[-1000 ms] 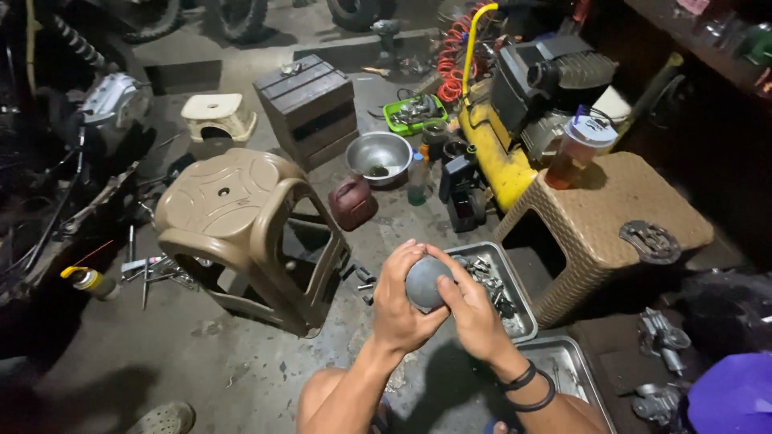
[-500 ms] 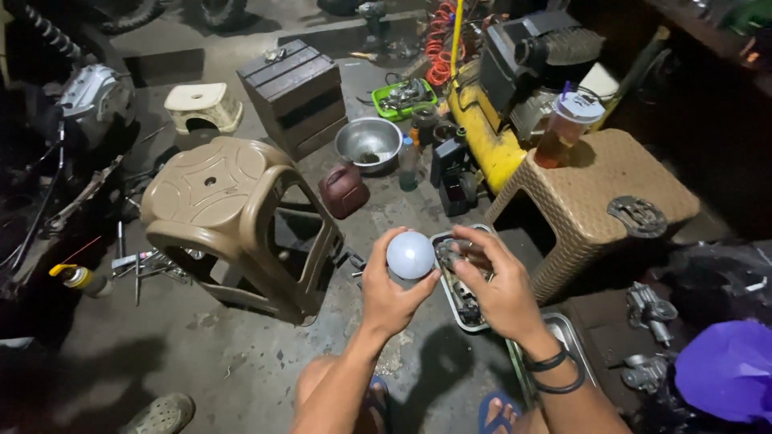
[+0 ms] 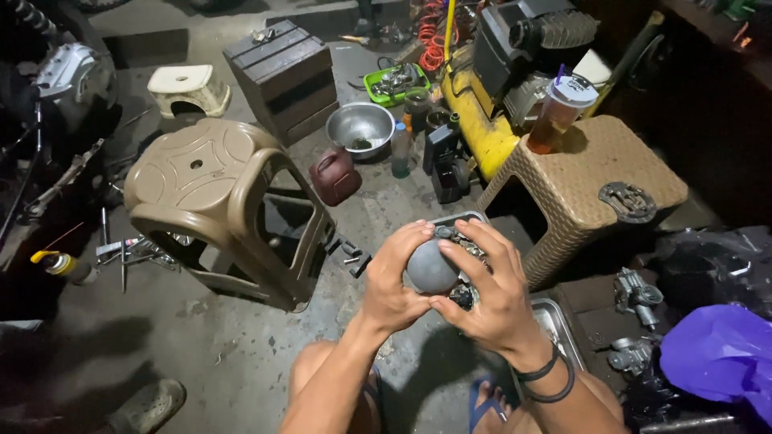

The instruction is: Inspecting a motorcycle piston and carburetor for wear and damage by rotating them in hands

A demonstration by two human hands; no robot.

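Both hands, left hand (image 3: 392,285) and right hand (image 3: 490,293), clasp the round grey metal part (image 3: 430,267) above the steel parts tray (image 3: 563,329), mid-inspection; turning needs firm fingers.

Left hand (image 3: 394,283) and right hand (image 3: 492,293) cupped together, fingers curled.

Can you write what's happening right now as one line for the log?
left hand: cups grey ball | right hand: fingers wrap ball | below: metal tray of parts | left: brown plastic stool
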